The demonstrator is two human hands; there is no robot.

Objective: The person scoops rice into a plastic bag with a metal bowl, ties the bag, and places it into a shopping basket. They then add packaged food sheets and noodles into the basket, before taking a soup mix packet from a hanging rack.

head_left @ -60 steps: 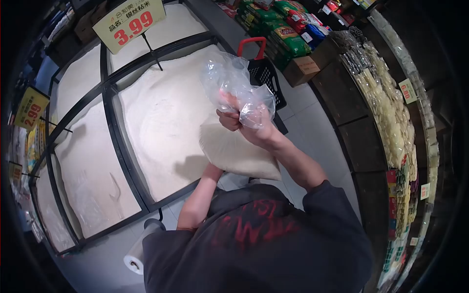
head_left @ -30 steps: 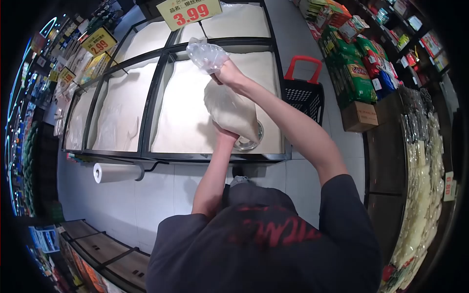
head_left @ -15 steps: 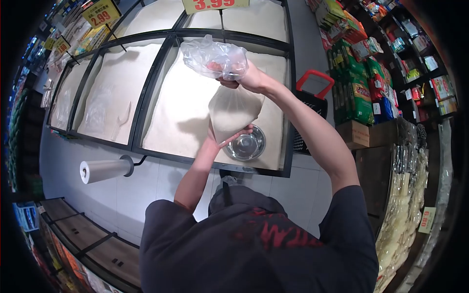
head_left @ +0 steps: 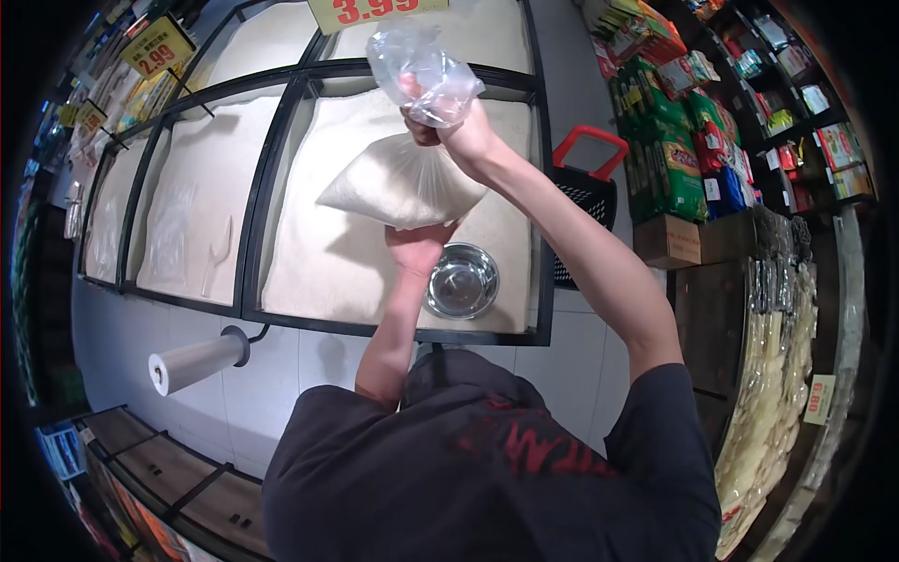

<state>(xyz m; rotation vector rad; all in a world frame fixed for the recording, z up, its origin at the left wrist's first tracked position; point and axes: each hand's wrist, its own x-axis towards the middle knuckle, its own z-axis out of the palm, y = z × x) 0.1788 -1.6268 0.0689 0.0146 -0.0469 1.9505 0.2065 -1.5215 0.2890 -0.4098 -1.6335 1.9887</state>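
Clear bag [head_left: 398,187] filled with pale grain is held up over the front right bin [head_left: 543,215]. Bag neck is gathered and clenched in the right hand [head_left: 459,131]; that grip is firmly closed on the plastic, with loose, crumpled film spread above and over the fingers. Bag body is supported from below by the left hand [head_left: 417,245], set against the underside; most of its fingers are hidden under the load, so finger curl can't be told. Bag is sagged wide, one corner pointed to the left.

Metal bowl [head_left: 464,281] is set on the grain in the same bin, near the front edge, just beside the left wrist; its shiny inside is faced up. Bin is filled with the same kind of pale grain and bounded by black rails. In the left neighbour bin [head_left: 248,211], thin clear plastic and a slim pale hooked item are seen on the grain; exact type can't be told.

Plastic roll [head_left: 197,363] is mounted off the front rail, to the left. Black basket [head_left: 585,199] with red handle is placed on the floor, right of the bin.
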